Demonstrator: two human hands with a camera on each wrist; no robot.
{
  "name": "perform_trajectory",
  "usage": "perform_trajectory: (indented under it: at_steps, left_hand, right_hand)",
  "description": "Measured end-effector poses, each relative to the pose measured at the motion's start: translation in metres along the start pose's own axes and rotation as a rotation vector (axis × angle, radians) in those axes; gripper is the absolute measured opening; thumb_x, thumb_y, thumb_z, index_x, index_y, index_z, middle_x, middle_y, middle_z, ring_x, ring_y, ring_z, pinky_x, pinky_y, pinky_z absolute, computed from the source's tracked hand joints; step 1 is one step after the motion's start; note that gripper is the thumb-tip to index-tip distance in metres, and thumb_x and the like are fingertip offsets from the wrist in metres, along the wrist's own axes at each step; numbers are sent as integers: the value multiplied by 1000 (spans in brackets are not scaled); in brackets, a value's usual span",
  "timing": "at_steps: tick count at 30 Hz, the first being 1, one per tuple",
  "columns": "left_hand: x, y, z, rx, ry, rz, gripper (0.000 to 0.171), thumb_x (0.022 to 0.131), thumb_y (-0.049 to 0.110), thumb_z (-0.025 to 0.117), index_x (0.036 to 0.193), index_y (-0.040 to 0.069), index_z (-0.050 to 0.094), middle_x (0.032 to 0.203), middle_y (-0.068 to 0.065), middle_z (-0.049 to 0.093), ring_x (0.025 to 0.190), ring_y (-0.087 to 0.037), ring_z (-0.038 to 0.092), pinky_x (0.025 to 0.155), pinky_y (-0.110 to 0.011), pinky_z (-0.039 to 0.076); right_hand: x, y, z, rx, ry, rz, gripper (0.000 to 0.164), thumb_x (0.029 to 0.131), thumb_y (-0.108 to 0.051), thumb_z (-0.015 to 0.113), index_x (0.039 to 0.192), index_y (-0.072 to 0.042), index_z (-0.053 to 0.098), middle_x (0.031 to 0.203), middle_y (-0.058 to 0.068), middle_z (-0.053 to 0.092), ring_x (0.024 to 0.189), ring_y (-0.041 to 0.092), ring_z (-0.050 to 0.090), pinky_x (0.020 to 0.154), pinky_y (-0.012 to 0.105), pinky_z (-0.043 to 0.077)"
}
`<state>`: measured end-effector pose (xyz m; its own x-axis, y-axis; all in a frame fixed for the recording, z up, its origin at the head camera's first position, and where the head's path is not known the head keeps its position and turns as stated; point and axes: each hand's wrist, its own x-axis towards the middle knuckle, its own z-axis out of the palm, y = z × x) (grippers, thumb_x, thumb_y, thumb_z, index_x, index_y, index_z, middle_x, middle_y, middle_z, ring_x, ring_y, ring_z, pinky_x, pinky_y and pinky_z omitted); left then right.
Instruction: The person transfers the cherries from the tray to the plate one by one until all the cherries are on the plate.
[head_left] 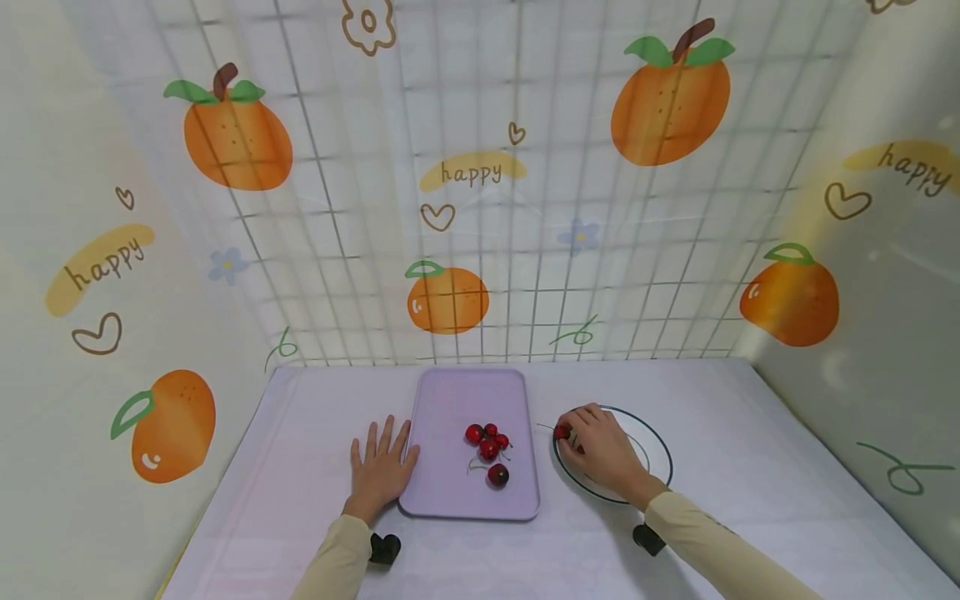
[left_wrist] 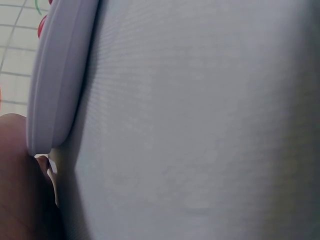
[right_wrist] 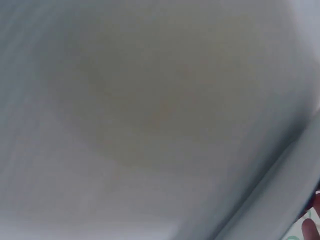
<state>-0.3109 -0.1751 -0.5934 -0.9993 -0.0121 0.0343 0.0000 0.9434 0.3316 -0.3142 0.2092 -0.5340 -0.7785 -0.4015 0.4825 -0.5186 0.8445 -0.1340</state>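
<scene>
My right hand point(head_left: 603, 450) is over the white plate point(head_left: 651, 433) with a dark rim. Its fingers pinch a red cherry point(head_left: 561, 432) at the plate's left edge, and the cherry's stem points left. Part of another dark red fruit shows under the fingers; the rest is hidden. Flat on the table, my left hand point(head_left: 381, 471) has its fingers spread beside the left edge of the lilac tray point(head_left: 450, 492). Several red cherries point(head_left: 489, 450) lie in the right half of that tray, one point(head_left: 498, 476) apart and nearer to me. In the left wrist view the hand meets the tray's side wall point(left_wrist: 65, 75).
A white cloth covers the table point(head_left: 750, 500). Behind it hangs a curtain point(head_left: 525, 250) printed with oranges over a grid, and similar sheets stand at both sides. Black heart-shaped pieces point(head_left: 386, 549) show by each wrist.
</scene>
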Motion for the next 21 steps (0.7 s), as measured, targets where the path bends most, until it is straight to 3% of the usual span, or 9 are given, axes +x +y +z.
perform_trajectory:
  at_steps: [21]
  left_hand:
    - [1, 0, 0, 8, -10, -6, 65, 107, 60, 29, 164, 30, 27, 176, -3, 15, 164, -36, 4, 128, -66, 1]
  right_hand:
    - [-3, -1, 2, -8, 10, 49, 19, 90, -17, 71, 107, -8, 71, 104, 7, 74, 111, 31, 60, 100, 53, 48]
